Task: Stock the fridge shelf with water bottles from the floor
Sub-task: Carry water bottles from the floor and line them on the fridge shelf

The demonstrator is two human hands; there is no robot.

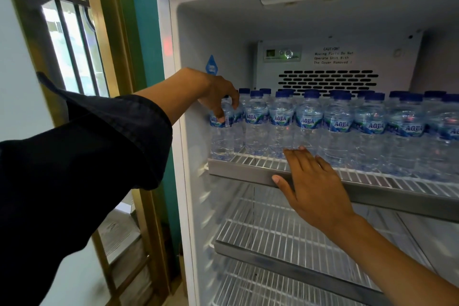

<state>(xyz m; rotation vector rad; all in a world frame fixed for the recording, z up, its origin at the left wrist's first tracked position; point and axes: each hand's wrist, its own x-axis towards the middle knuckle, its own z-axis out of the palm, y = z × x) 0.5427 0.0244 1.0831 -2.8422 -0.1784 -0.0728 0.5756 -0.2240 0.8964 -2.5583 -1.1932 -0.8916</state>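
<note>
The open fridge's top wire shelf (238,169) carries several clear Aqua water bottles with blue caps, standing upright in rows. My left hand (218,97) reaches in from the left and grips the top of the leftmost front bottle (222,136), which stands on the shelf by the fridge's left wall. My right hand (313,181) lies flat with fingers spread on the shelf's metal front rail, fingertips touching the base of a front-row bottle (308,126). It holds nothing.
Below, a second wire shelf (273,253) and a third one under it show no bottles. The fridge's left wall (196,131) is close to the gripped bottle. A gold-framed glass door (74,45) stands left of the fridge. The floor is out of view.
</note>
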